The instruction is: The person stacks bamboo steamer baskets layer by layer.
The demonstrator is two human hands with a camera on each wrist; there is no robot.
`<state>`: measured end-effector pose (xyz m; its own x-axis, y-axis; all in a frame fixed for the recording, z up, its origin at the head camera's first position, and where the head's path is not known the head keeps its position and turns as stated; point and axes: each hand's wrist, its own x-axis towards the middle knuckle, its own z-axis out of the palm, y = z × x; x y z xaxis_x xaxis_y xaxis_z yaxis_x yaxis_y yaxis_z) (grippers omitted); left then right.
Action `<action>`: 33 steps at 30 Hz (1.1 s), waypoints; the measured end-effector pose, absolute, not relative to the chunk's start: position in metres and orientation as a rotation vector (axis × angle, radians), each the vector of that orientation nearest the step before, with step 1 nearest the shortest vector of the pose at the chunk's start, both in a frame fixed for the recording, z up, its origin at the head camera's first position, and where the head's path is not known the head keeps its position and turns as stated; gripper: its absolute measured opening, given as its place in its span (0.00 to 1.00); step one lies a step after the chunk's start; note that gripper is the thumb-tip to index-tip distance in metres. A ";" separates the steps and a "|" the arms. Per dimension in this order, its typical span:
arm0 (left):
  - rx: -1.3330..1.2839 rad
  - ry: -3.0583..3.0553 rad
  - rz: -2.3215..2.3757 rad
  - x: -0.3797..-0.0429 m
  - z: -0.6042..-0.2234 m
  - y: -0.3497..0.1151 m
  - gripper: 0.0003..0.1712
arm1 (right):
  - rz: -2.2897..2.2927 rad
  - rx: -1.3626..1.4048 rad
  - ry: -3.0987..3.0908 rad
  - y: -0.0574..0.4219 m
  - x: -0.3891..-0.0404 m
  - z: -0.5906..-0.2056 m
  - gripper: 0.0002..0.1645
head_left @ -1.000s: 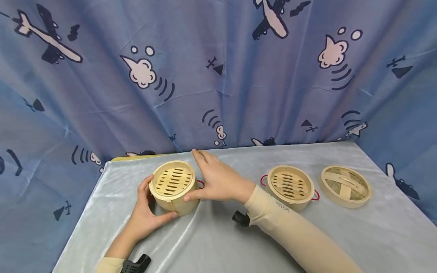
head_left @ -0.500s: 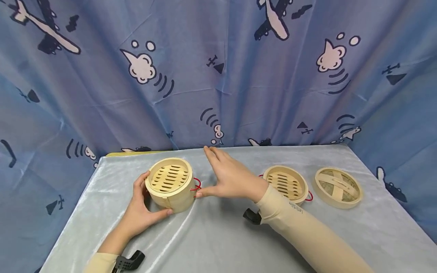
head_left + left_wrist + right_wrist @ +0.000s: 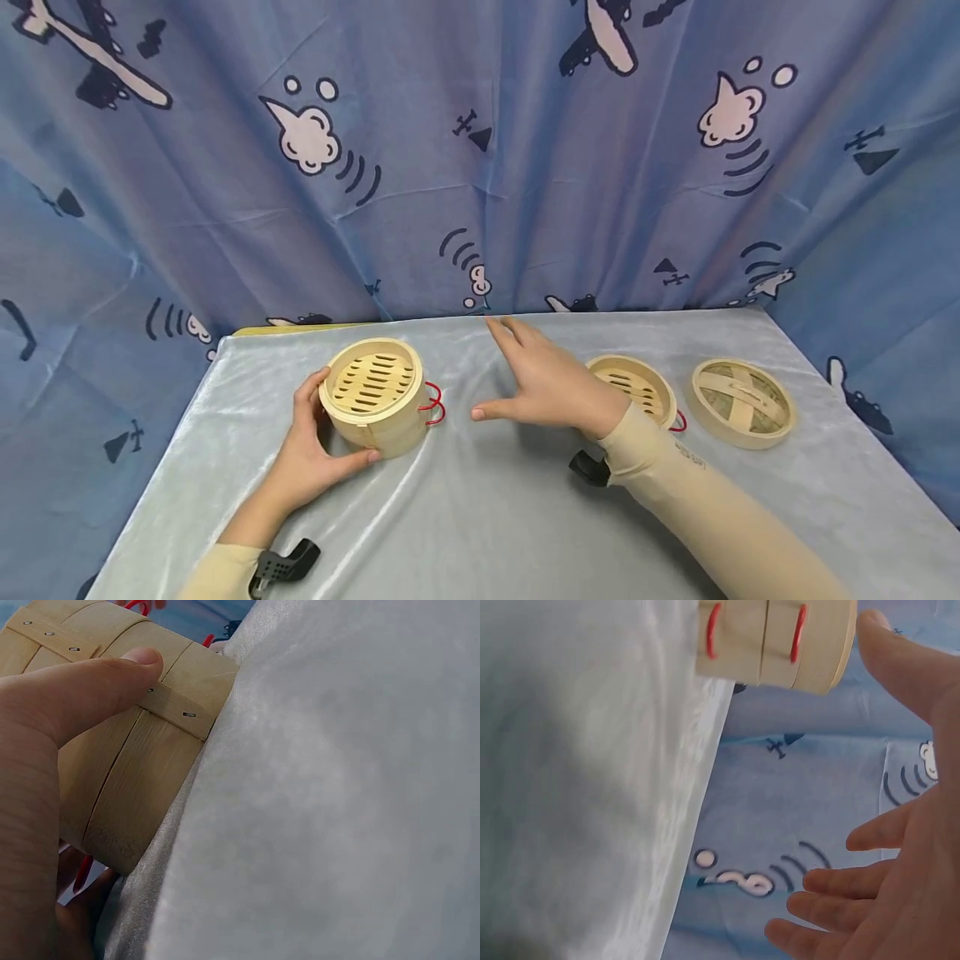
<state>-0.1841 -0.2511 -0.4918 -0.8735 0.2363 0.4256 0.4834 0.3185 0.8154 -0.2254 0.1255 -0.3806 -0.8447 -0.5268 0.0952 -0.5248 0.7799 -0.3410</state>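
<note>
A stack of two round bamboo steamer baskets (image 3: 390,427) stands at the left of the table, slotted floor upward, red loop handles facing right. My left hand (image 3: 307,458) grips its left side, thumb across the front; in the left wrist view the thumb (image 3: 112,682) lies over a stapled bamboo band. Between this stack and another steamer basket (image 3: 656,383) is my right hand (image 3: 551,379), fingers spread and thumb apart, holding nothing. Its forearm partly covers that other basket. In the right wrist view the stack (image 3: 780,645) shows two red handles, beyond the thumb.
A round woven steamer lid (image 3: 742,404) with a crossed strap lies at the right of the table. Pale, shiny cloth (image 3: 465,517) covers the tabletop. Behind it hangs a blue curtain (image 3: 420,167) printed with airplanes. Black wrist cameras (image 3: 288,562) sit on both wrists.
My right hand has drawn away from the stack and moved right, toward the other basket. The left hand keeps its grip on the stack, which stays in about the same place.
</note>
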 end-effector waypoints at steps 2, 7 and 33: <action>-0.647 -2.347 -1.593 -0.184 -0.492 -0.249 0.81 | -0.544 -0.867 2.970 0.134 -0.223 -0.381 0.79; -0.643 -2.361 -1.594 -0.182 -0.497 -0.250 0.81 | -0.486 -0.851 2.997 0.152 -0.217 -0.390 0.77; -0.646 -2.379 -1.535 -0.185 -0.494 -0.253 0.83 | -0.395 -0.604 3.111 0.255 -0.195 -0.394 0.69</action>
